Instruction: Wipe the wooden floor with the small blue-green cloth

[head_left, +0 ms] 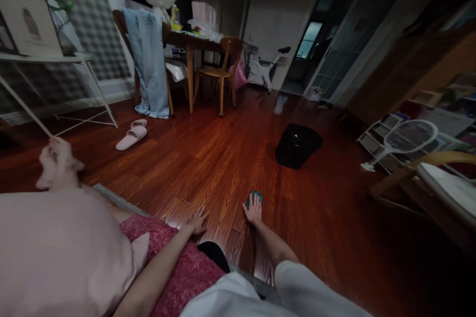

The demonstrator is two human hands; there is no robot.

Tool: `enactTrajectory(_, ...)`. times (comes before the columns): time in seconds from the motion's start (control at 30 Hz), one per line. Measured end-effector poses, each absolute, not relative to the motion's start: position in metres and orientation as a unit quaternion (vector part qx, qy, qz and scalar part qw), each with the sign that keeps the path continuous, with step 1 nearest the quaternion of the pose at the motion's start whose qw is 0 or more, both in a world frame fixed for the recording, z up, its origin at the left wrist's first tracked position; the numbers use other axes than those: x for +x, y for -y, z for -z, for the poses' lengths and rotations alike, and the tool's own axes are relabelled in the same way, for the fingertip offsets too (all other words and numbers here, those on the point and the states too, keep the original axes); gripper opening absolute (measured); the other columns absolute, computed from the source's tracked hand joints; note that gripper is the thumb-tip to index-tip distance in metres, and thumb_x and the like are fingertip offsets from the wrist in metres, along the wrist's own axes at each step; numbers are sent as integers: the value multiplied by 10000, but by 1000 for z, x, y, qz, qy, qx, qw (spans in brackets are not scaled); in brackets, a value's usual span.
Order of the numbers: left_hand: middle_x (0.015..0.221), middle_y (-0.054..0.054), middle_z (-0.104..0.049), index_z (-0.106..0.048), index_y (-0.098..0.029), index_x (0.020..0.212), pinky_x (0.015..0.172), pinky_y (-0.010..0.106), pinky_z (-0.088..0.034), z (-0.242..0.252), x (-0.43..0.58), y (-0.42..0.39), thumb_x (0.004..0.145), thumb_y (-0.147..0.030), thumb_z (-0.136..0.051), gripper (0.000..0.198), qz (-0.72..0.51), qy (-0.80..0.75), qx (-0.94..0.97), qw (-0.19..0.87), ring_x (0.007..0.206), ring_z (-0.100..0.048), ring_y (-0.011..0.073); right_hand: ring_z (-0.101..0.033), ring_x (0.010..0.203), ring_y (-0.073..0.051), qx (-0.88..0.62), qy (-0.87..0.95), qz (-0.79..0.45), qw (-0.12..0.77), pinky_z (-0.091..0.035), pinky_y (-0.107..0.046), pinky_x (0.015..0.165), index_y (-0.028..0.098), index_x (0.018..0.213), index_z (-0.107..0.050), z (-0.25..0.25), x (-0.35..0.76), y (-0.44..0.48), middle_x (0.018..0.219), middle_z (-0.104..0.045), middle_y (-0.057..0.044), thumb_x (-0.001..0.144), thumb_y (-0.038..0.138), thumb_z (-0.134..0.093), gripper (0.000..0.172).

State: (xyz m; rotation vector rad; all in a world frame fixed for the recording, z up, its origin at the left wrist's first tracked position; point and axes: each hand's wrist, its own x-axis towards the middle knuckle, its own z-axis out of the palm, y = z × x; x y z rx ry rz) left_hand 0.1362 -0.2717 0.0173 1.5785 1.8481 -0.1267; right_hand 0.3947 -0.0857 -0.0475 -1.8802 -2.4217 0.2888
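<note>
My right hand (253, 209) reaches down over the wooden floor (219, 158), its fingers stretched out and spread. Beneath those fingers is a small crumpled teal piece (256, 194), perhaps cloth or a wrapper, mostly covered by the hand. To the left, my left hand (198, 220) has its fingers spread and pointing forward, close to the floor by the grey edge I am on; it holds nothing visible. Under the left forearm lies dark red patterned fabric (173, 247). A black curved piece (214, 253) shows near the left wrist.
A black bin (297, 146) stands ahead on the right. Pink slippers (132, 136) lie at left. A pale pink cushion (63, 247) fills the lower left, bare feet (57, 161) beyond it. Chairs (223, 67) surround a table behind. A white racket (411, 136) leans at right.
</note>
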Motion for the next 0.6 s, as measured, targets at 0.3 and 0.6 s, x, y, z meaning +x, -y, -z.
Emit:
enactTrajectory(0.3,1689,118,27,-224,-173,1609,1229,560,-125,-15,138,271,778,-354,-581,922,38,-716,602,350,1544,24,310,-144,1556,-236,-453,883,-93,76,-200,-457,1240,231,1597,-281,73,410,175,1682,-221,-68,997,555,-326,683)
enactTrajectory(0.6,1687,123,18,-246,-156,1604,1233,544,-130,-17,139,273,784,-389,-570,912,39,-719,604,342,1545,16,319,-165,1551,-244,-360,920,-128,83,-223,-458,1241,304,1611,-147,63,436,243,1685,-189,-38,1008,544,-373,687)
